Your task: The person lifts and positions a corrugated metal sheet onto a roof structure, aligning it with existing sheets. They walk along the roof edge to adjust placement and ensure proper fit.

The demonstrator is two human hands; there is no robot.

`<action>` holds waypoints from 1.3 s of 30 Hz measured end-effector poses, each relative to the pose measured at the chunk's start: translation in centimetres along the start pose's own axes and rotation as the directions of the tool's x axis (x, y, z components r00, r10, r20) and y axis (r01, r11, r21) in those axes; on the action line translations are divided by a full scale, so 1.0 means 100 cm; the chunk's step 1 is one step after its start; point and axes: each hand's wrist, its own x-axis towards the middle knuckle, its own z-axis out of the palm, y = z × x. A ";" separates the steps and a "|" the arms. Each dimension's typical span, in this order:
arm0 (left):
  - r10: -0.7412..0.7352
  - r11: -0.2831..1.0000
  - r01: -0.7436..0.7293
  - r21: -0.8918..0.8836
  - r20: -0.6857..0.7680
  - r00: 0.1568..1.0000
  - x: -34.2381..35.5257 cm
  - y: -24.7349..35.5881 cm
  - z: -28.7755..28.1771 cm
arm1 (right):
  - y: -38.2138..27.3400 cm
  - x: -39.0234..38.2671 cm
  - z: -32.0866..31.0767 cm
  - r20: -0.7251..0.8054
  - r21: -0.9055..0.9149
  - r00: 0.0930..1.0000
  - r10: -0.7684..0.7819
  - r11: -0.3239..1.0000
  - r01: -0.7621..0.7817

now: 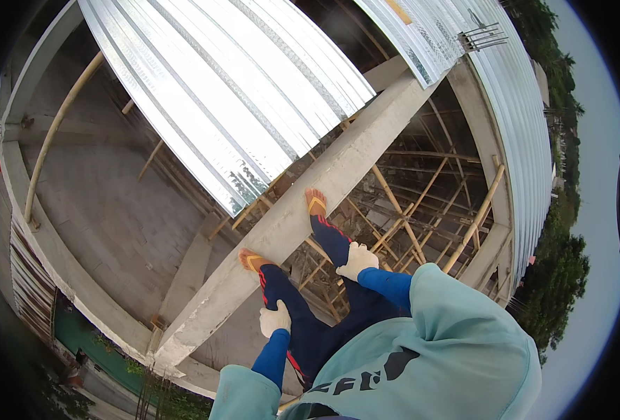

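Observation:
My left hand [275, 319], in a white glove, is wrapped round the left leg of my dark blue trousers [292, 299] near the knee. The other gloved hand, my right hand [357, 260], grips the right trouser leg [332, 238] near the knee, its fingertips partly hidden. Both feet, in flip-flops with yellow straps, stand apart on a narrow concrete beam [282, 220]. Just beyond the feet, a shiny corrugated metal sheet [233, 84] reaches close to the beam.
Deep openings lie on both sides of the beam. Bamboo scaffolding poles [401, 217] cross below on the right. A bamboo pole [61, 133] leans at the left. More metal sheets [513, 140] and bare rebar ends [483, 38] are at the upper right.

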 end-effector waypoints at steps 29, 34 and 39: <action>0.334 0.854 -0.301 -0.424 0.004 0.943 0.047 0.047 -0.053 | 0.200 0.039 -0.152 -0.237 0.824 0.972 -0.007 0.527 0.205; 0.521 0.762 -0.472 -0.442 -0.012 0.853 -0.028 0.187 -0.065 | 0.209 0.058 -0.216 -0.246 0.896 0.967 -0.073 0.363 0.255; 0.461 0.717 -0.366 -0.594 0.009 0.888 -0.128 0.313 -0.108 | 0.284 0.106 -0.183 -0.191 0.747 0.977 -0.100 0.630 0.210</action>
